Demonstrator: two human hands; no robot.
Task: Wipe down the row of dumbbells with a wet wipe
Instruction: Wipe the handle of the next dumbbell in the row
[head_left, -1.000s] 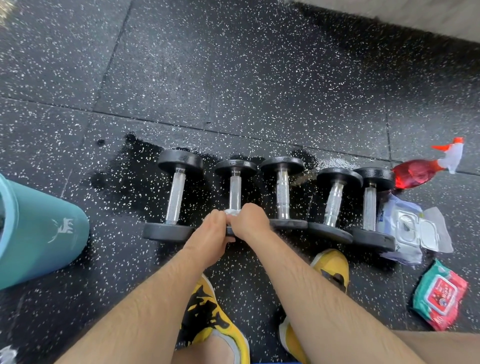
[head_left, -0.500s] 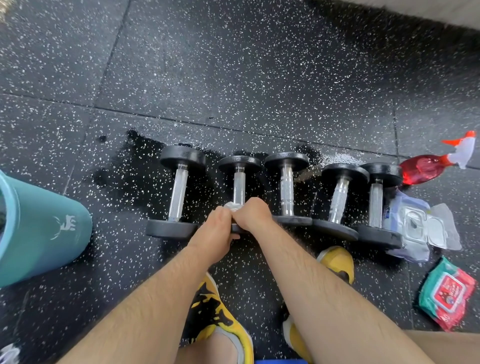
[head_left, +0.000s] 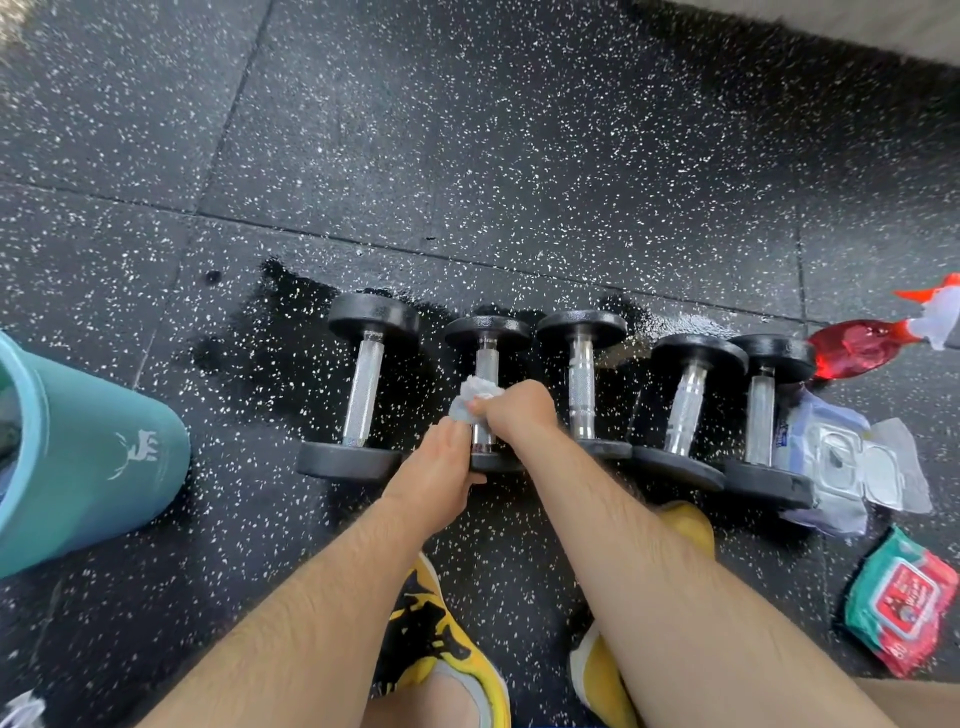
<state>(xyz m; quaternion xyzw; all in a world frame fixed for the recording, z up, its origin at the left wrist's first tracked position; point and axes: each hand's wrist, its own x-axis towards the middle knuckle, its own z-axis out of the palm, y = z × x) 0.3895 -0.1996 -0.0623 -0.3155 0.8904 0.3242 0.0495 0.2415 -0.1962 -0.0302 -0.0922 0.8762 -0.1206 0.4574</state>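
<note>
Several black-headed dumbbells with chrome handles lie side by side on the speckled rubber floor. The second dumbbell from the left (head_left: 487, 332) is between my hands. My right hand (head_left: 514, 408) is closed around a crumpled white wet wipe (head_left: 474, 397), pressed on that dumbbell's handle about halfway up. My left hand (head_left: 441, 462) grips the near head of the same dumbbell and hides most of it. The leftmost dumbbell (head_left: 363, 389) and the three on the right, starting with the middle dumbbell (head_left: 582, 379), lie untouched.
A teal bucket (head_left: 88, 467) stands at the left. Right of the row lie a red spray bottle (head_left: 862, 348), an open pack of wipes (head_left: 852, 462) and a red-green pack of wipes (head_left: 904, 603). My yellow shoes (head_left: 441, 654) are just below the dumbbells. The floor under the row is wet.
My right hand has slid with the wipe from the near end of the handle up toward its middle. My left hand has stayed on the near head.
</note>
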